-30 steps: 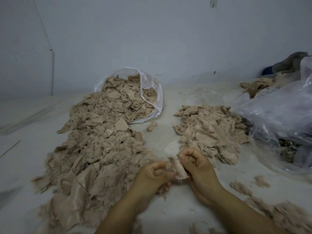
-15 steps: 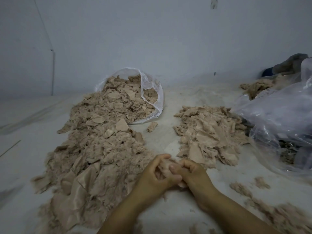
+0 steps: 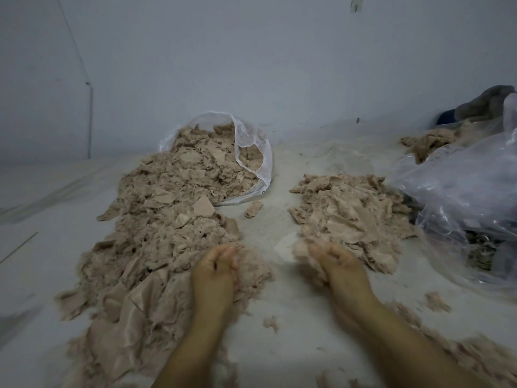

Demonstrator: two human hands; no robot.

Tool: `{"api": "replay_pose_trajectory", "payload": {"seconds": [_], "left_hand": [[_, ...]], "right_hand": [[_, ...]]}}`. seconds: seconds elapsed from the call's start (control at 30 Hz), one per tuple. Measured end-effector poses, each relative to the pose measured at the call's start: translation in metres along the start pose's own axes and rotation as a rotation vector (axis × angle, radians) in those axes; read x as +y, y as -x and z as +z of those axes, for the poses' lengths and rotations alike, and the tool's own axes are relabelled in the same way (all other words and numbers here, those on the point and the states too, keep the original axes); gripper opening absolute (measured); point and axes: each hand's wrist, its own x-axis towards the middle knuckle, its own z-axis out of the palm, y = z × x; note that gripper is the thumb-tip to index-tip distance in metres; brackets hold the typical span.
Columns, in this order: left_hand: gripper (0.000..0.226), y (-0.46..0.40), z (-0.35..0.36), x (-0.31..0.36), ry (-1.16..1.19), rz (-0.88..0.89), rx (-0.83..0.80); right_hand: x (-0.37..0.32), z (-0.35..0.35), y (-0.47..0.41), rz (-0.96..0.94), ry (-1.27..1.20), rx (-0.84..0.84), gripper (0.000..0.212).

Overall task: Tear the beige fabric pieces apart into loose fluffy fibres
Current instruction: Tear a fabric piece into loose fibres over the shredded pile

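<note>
The left hand (image 3: 215,266) and the right hand (image 3: 337,264) are apart, each with fingers curled around a tuft of beige fluff. The left hand's tuft (image 3: 249,264) lies against the near edge of the big heap (image 3: 156,242) of beige fabric pieces, which spills from a clear bag (image 3: 251,152) lying on the pale surface (image 3: 282,317). The right hand's tuft (image 3: 303,254) is blurred and sits at the near edge of the smaller pile (image 3: 349,214). A crumpled plastic sheet (image 3: 461,191) lies at the right, and loose scraps (image 3: 436,302) are scattered near the right forearm.
</note>
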Motion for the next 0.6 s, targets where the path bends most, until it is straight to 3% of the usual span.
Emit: {"api": "replay_pose_trajectory", "payload": {"seconds": [0.07,0.13,0.2,0.23,0.3,0.37,0.47,0.6], "left_hand": [[0.021,-0.001,-0.005,-0.002,-0.225,0.132,-0.062],[0.036,0.004,-0.003,-0.003,-0.521,0.368,-0.125],[0.05,0.007,-0.001,0.0,-0.696,0.587,-0.093],[0.045,0.005,-0.001,-0.002,-0.769,0.67,-0.075],[0.014,0.002,-0.002,-0.006,-1.024,0.651,-0.131],[0.039,-0.004,-0.008,-0.013,-1.273,0.462,-0.21],[0.022,-0.006,-0.009,-0.014,-1.119,0.431,-0.189],[0.023,-0.006,-0.011,-0.005,-0.607,0.483,-0.068]], "right_hand": [[-0.009,-0.009,-0.01,-0.056,0.123,0.111,0.021],[-0.009,-0.014,-0.015,-0.171,0.525,0.195,0.047],[-0.005,-0.014,-0.013,-0.481,0.802,0.254,0.045],[-0.002,-0.012,-0.011,-0.632,0.891,0.24,0.034],[0.008,-0.011,-0.012,-0.709,1.042,0.103,0.02],[0.016,-0.014,-0.017,-0.539,1.193,-0.053,0.024],[0.016,-0.022,-0.024,-0.327,1.454,-0.092,0.032],[0.015,-0.013,-0.014,-0.645,1.131,0.063,0.034]]}}
